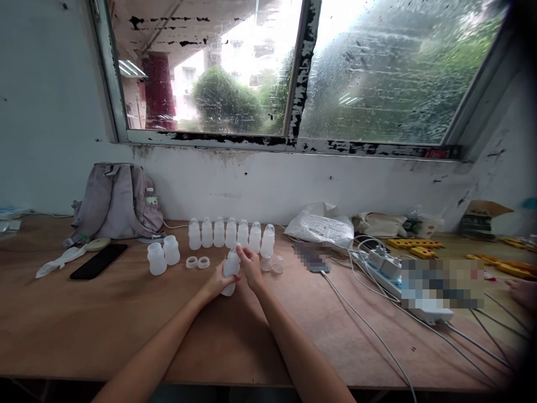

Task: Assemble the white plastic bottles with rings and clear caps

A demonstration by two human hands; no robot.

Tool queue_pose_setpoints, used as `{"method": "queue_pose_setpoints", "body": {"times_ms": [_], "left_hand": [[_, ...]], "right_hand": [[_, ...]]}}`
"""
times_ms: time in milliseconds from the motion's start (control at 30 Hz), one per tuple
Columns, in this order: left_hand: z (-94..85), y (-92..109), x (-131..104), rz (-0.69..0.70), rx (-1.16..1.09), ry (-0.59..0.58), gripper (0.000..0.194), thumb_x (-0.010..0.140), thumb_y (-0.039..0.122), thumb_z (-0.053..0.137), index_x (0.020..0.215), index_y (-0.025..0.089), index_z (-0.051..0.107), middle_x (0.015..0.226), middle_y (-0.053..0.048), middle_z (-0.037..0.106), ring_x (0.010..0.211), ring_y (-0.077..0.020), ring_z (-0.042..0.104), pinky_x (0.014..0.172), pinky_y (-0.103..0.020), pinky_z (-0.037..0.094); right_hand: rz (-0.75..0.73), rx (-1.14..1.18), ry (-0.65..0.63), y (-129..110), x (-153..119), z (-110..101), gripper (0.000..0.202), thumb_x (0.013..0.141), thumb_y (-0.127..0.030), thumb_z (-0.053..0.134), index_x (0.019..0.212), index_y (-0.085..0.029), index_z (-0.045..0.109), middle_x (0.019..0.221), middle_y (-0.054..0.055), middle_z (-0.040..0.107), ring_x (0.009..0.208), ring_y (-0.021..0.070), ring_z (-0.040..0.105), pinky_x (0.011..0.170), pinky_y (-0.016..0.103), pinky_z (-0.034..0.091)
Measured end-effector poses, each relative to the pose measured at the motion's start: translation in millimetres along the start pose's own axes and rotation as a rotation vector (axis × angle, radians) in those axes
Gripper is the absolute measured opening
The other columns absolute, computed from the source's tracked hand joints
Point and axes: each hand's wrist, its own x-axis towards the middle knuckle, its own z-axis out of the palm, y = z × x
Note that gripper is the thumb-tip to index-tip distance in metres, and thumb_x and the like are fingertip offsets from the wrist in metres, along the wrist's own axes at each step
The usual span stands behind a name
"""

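Observation:
A translucent white baby bottle (230, 268) is held tilted above the table, in front of me. My left hand (218, 281) wraps around its body from the left. At its top, the fingers of my right hand (250, 265) pinch the neck end; the exact part between the fingertips is too small to make out. Behind my hands stands a row of several capped baby bottles (218, 232). Two open bottles without tops (156, 259) stand to the left. Two white rings (197, 262) lie between them and my hands. Clear caps (277, 265) lie just right of my right hand.
A black phone (99, 261) and a grey backpack (115, 201) are at the left. On the right are a silvery plastic bag (321, 225), a white power strip (425, 308) with trailing cables, and yellow parts (415, 244). Another person's hand (522, 292) shows at the right edge.

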Motion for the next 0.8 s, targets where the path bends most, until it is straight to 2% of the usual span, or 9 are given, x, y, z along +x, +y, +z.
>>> {"method": "queue_pose_setpoints", "body": {"times_ms": [100, 200, 400, 567, 667, 800], "left_hand": [[-1.4, 1.5, 0.8, -0.107, -0.222, -0.116, 0.030, 0.062, 0.021, 0.058, 0.090, 0.013, 0.051, 0.070, -0.002, 0.057, 0.063, -0.0144, 0.052, 0.058, -0.026, 0.041], [-4.9, 5.4, -3.2, -0.256, -0.417, -0.253, 0.025, 0.064, 0.027, 0.056, 0.084, 0.012, 0.050, 0.060, -0.001, 0.055, 0.051, -0.0124, 0.050, 0.048, -0.025, 0.039], [-14.0, 14.5, -9.7, -0.437, -0.738, -0.386, 0.032, 0.066, 0.033, 0.051, 0.090, 0.012, 0.049, 0.061, -0.002, 0.053, 0.050, -0.0122, 0.050, 0.047, -0.025, 0.038], [-18.1, 11.0, -10.2, -0.485, -0.974, -0.480, 0.044, 0.062, 0.042, 0.049, 0.094, 0.012, 0.050, 0.056, 0.002, 0.043, 0.048, -0.0094, 0.042, 0.043, -0.020, 0.028], [-20.0, 8.2, -11.8, -0.514, -1.035, -0.496, 0.048, 0.061, 0.047, 0.048, 0.095, 0.013, 0.051, 0.054, 0.004, 0.035, 0.047, -0.0080, 0.033, 0.041, -0.019, 0.022], [-19.8, 4.7, -10.0, -0.506, -1.123, -0.578, 0.048, 0.060, 0.047, 0.052, 0.094, 0.014, 0.050, 0.053, 0.004, 0.034, 0.047, -0.0075, 0.031, 0.041, -0.019, 0.018]], "right_hand": [[0.060, 0.060, 0.019, 4.3, 3.1, -2.8, 0.035, 0.066, -0.049, 0.056, 0.063, -0.014, 0.057, 0.057, -0.002, 0.051, 0.054, 0.0100, 0.044, 0.051, 0.021, 0.034], [0.106, 0.139, 0.003, 6.3, 3.1, -3.4, 0.033, 0.065, -0.047, 0.058, 0.063, -0.014, 0.057, 0.057, -0.002, 0.051, 0.054, 0.0100, 0.044, 0.051, 0.021, 0.033], [0.153, 0.326, -0.128, 1.9, -1.2, -1.7, 0.030, 0.069, -0.045, 0.056, 0.073, -0.015, 0.058, 0.065, 0.001, 0.056, 0.055, 0.0118, 0.046, 0.046, 0.022, 0.034], [0.268, 0.433, -0.217, -4.9, -1.6, -1.0, 0.037, 0.073, -0.046, 0.050, 0.087, -0.013, 0.058, 0.081, 0.008, 0.062, 0.062, 0.0160, 0.052, 0.040, 0.022, 0.033], [0.306, 0.524, -0.292, -8.4, -1.6, -2.5, 0.035, 0.076, -0.043, 0.048, 0.092, -0.014, 0.058, 0.088, 0.009, 0.063, 0.069, 0.0166, 0.054, 0.044, 0.022, 0.037], [0.342, 0.576, -0.316, -10.8, -2.2, -4.1, 0.034, 0.075, -0.042, 0.050, 0.096, -0.016, 0.058, 0.094, 0.007, 0.062, 0.066, 0.0157, 0.053, 0.039, 0.021, 0.035]]}}
